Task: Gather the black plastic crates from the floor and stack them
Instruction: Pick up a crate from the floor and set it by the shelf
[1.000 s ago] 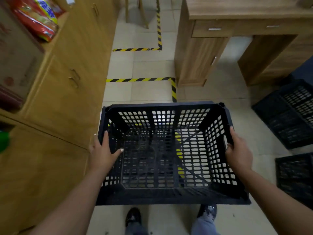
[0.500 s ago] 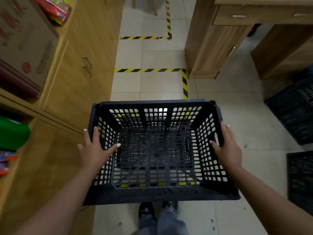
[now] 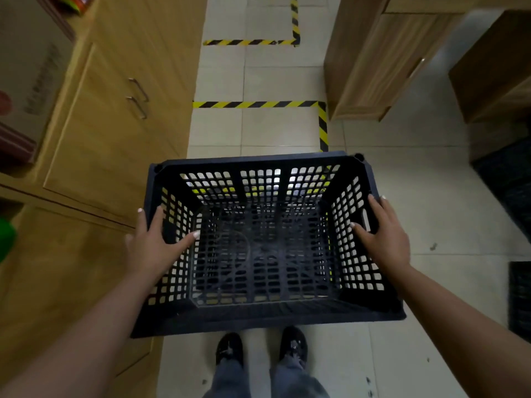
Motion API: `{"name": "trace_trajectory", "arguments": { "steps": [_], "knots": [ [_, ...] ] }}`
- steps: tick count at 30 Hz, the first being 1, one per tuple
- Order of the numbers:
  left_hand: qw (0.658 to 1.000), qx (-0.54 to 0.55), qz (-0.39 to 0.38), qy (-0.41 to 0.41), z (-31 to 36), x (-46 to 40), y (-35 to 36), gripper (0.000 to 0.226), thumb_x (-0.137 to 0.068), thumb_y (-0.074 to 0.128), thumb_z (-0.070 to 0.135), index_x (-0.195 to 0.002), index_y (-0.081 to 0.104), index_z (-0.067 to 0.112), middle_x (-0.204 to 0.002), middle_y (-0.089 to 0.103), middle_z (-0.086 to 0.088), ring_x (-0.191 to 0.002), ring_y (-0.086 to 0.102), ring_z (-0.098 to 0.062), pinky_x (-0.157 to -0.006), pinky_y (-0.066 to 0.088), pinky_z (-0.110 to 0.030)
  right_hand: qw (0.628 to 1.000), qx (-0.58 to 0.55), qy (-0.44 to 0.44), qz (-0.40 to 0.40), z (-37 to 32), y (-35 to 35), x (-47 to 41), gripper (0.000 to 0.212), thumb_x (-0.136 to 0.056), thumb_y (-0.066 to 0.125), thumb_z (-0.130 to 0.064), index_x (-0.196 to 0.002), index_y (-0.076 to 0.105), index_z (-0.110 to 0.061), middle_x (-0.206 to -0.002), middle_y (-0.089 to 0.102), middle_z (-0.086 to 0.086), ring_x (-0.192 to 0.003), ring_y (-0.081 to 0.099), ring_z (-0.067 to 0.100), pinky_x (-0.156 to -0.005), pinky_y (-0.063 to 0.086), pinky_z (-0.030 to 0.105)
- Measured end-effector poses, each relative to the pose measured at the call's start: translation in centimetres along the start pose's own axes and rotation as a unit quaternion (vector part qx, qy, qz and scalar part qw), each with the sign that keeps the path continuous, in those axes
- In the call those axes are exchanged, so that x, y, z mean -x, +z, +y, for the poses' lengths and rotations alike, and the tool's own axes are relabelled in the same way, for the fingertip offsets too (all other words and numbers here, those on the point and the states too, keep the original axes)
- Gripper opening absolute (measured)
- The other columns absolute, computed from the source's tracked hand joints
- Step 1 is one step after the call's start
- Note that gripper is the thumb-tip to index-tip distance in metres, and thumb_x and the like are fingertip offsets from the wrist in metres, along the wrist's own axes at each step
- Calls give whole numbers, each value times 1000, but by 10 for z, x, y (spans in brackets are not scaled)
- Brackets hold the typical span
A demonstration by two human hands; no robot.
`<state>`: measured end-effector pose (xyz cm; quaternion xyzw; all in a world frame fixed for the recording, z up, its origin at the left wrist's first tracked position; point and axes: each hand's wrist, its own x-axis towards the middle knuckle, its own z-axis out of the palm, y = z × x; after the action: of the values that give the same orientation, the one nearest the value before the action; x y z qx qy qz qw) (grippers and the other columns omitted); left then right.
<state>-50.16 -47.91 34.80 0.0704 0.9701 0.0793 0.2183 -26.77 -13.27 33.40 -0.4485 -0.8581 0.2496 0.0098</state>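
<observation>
Both hands (image 3: 155, 245) gripping crate (image 3: 258, 317) sides, approx. level

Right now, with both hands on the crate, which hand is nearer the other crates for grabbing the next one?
Right. The right hand grips the held crate on the side facing the other black crates, which lie at the right edge; the left hand faces the wooden cabinets.

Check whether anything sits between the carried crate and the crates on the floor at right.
Nothing visible does. The carried crate, held by the left hand and right hand, has only bare floor tiles between it and the floor crates.
</observation>
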Motion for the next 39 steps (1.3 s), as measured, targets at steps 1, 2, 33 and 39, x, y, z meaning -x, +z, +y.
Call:
{"name": "trace_trajectory", "arguments": {
  "steps": [1,2,33,39],
  "knots": [
    [1000,2,-4,2,1,-7,4,102,-69,51,79,-151,12,33,-161,0,-4,-140,13,-49,-111,24,-57,1000,-1,0,3,1,6,-5,68,-86,64,-40,-146,32,-30,-156,25,-3,-135,38,20,-94,45,44],
    [1000,2,-6,4,1,-15,9,101,-69,50,79,-151,12,33,-161,1,-4,-139,14,-48,-111,25,-56,1000,-1,2,5,3,13,-10,67,-86,64,-39,-145,33,-29,-156,26,-3,-135,38,20,-94,45,44],
    [997,64,0,30,-28,-30,81,103,-66,45,79,-146,-8,43,-157,9,-8,-127,42,-43,-82,53,-55,996,-2,90,6,46,76,16,77,-87,50,-2,-150,17,-33,-115,58,15,-86,58,39,-70,46,44],
    [994,104,13,35,-24,-24,80,97,-73,55,67,-150,3,38,-155,12,-9,-120,47,-39,-86,51,-48,996,-3,90,25,53,74,17,75,-88,48,-1,-150,19,-32,-105,57,16,-78,54,36,-70,42,43]
  ]
}}
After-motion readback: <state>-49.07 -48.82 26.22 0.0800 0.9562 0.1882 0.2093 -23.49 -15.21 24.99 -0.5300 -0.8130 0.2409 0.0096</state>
